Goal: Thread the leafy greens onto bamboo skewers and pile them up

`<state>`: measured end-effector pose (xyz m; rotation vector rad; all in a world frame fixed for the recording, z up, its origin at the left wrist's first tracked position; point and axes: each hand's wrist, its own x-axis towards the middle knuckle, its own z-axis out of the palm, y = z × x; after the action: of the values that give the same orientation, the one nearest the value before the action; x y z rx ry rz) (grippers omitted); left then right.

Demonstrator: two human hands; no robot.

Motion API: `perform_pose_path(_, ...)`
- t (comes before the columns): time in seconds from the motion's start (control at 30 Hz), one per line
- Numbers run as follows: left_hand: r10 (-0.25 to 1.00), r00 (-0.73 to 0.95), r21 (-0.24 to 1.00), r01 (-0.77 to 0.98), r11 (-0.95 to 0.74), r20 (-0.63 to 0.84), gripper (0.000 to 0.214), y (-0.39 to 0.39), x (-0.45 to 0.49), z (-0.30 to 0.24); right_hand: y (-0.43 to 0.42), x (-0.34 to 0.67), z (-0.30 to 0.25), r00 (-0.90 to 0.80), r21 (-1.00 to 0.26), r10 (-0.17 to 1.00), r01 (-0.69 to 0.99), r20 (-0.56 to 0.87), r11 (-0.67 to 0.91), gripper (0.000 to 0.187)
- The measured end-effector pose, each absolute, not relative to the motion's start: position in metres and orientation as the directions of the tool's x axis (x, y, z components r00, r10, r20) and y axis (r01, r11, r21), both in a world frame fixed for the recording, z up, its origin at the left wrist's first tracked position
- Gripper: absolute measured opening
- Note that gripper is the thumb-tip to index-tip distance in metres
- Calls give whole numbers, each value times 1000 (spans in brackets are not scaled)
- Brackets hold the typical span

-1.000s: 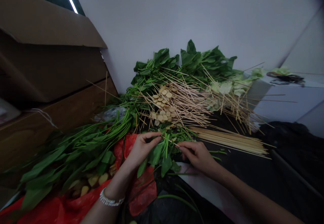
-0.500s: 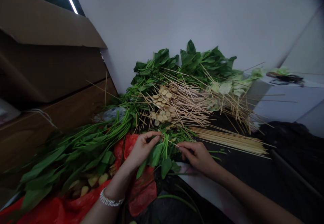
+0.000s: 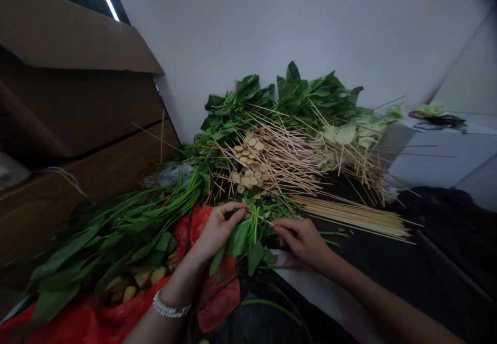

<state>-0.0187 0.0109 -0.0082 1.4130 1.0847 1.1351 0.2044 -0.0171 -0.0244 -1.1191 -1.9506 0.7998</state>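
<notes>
Between my two hands hangs a small bunch of leafy greens [image 3: 248,238], its stems up and its leaves drooping. My left hand [image 3: 223,225] pinches the greens at the stems, thumb against fingers. From the right, my right hand [image 3: 297,236] is closed on the end of a thin wooden skewer [image 3: 267,221], which points left into the stems. Its far tip is hidden among the greens. Just beyond my hands lie cut green stems [image 3: 281,205] and skewers threaded with pale round slices [image 3: 248,178].
A row of bare skewers [image 3: 357,219] lies to the right. Loose greens [image 3: 116,235] rest on a red plastic bag [image 3: 93,320] at left. Behind are heaped leafy skewers [image 3: 310,95] and skewered pale cabbage leaves [image 3: 345,135]. A cardboard box [image 3: 77,105] stands at left against the white wall.
</notes>
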Motion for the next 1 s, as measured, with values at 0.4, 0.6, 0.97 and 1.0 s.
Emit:
perform_pose_path(0.4, 992, 119, 999, -14, -39, 41, 35, 11, -16, -9, -18, 203, -26, -351, -770, 869, 420, 350, 480, 28)
perform_pose_path(0.6, 985, 167, 999, -15, 48, -45, 39, 10, -17, -7, -17, 202, -30, -354, -762, 860, 416, 367, 496, 28)
perform_pose_path(0.97, 970, 236, 997, 51, 50, -61, 39, 10, -18, -9, -19, 200, -35, -357, -738, 848, 428, 392, 521, 28)
perform_pose_path(1.0, 972, 228, 997, 47, 53, -62, 40, 10, -18, -9, -19, 200, -35, -351, -740, 848, 423, 397, 522, 28)
